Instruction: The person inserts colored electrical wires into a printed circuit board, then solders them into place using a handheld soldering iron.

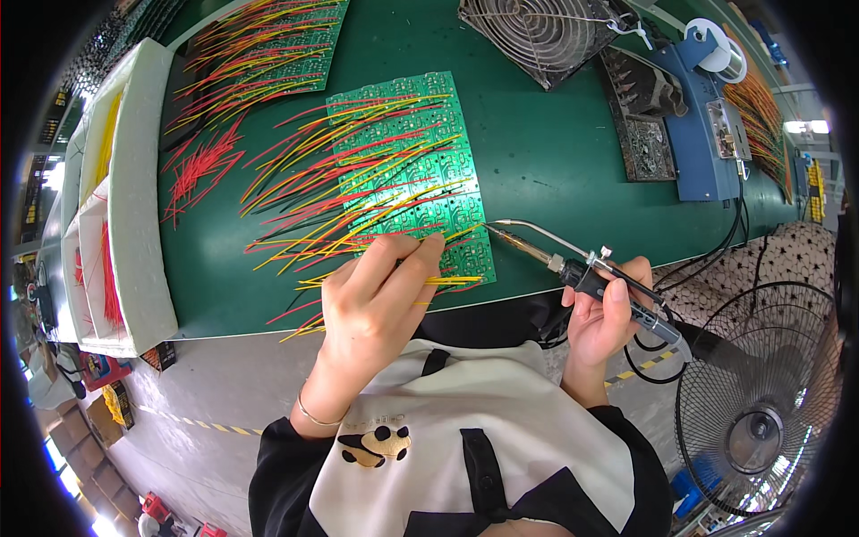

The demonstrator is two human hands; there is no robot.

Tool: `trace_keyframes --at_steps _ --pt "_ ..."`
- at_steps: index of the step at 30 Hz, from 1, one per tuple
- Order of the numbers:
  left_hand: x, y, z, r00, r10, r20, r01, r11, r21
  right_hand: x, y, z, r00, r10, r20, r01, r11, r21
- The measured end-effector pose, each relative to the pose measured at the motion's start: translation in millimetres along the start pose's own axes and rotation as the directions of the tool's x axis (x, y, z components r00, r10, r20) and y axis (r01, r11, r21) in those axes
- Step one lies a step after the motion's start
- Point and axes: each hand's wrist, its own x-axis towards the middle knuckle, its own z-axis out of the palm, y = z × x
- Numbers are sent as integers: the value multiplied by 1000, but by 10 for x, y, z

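Observation:
A green circuit board panel (407, 192) lies on the bench, with rows of red, yellow and black wires (304, 170) reaching out past its left side. Over the panel's near part, my left hand (380, 286) is closed, its thumb and index finger pinched near a yellow wire end. Several yellow wires (455, 281) stick out to the right from under its curled fingers. My right hand (604, 313) grips a soldering iron (586, 279) fitted with a thin metal solder feed tube (541, 229). The iron's tip is at the panel's right edge, by the yellow wire end.
A second wired panel (304, 45) lies at the far left. Loose red wires (199, 174) are beside a white foam box (143, 206) of sorted wires. At the back stand a fan with a wire guard (537, 31) and a blue solder feeder (698, 125). A floor fan (756, 430) is at right.

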Motion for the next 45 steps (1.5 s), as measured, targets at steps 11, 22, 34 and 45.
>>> trace_keyframes --at_steps 11,22,34,45 --pt "-1 -11 -8 1000 1 20 0 1000 -23 37 18 3 998 -47 28 49 997 -53" --pt "-6 -10 -19 1000 -7 30 8 999 -34 47 31 4 997 -73 7 73 997 13" --pt "-15 -22 -3 1000 2 14 -1 1000 -23 27 16 39 999 -50 1 50 998 -36" --pt "-9 -11 -3 1000 -10 7 10 1000 -15 19 17 31 999 -31 -11 31 999 -14"
